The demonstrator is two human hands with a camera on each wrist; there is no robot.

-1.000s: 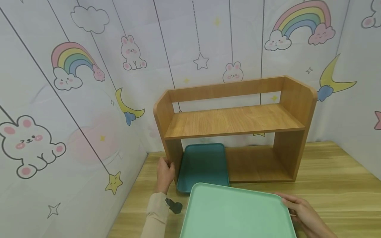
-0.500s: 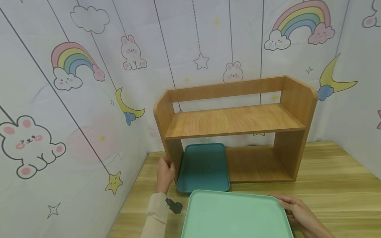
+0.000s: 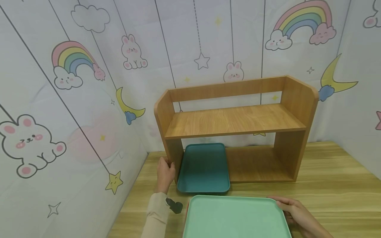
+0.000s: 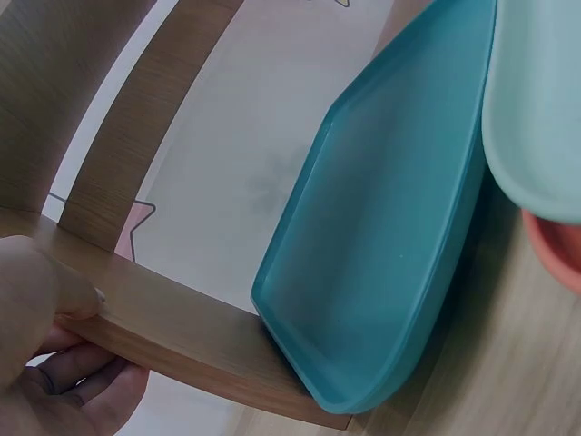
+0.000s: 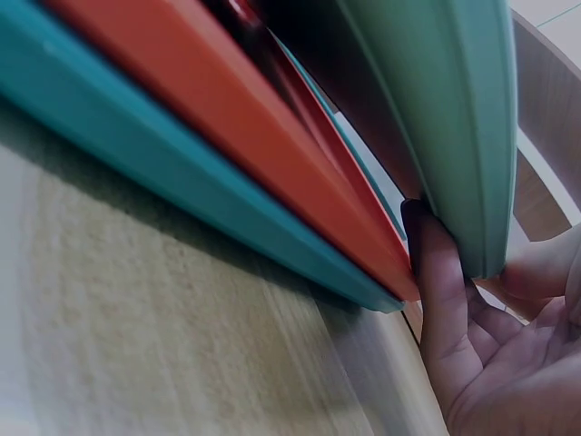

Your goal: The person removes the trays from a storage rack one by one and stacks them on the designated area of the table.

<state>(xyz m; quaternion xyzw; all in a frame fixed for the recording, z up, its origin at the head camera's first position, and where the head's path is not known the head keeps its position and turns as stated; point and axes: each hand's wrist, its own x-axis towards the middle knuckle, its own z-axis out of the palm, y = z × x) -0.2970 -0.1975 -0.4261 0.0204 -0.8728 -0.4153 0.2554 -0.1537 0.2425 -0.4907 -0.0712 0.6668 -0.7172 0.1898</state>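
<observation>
My left hand point(image 3: 165, 173) grips the front edge of the left side panel of a wooden desktop shelf point(image 3: 235, 120), thumb on one face and fingers curled round the other. At the right far corner of a mint green tray point(image 3: 235, 218), my right hand point(image 3: 293, 211) pinches the rim, thumb above and fingers below. Beneath it, in the right wrist view, an orange-red tray point(image 5: 236, 127) lies on a teal tray point(image 5: 163, 154); the mint tray tilts up from them on this side. Another teal tray point(image 3: 203, 168) lies in the shelf's lower left, its front end sticking out.
The shelf stands on a wood-grain table point(image 3: 336, 185) before a printed cloth backdrop point(image 3: 190, 43). A black device point(image 3: 175, 205) sits at my left cuff. The lower shelf board point(image 3: 256, 162) shows right of the teal tray.
My right hand has lowered the mint tray and drawn it towards me, so its far edge is now apart from the teal tray in the head view. The left hand stays put.
</observation>
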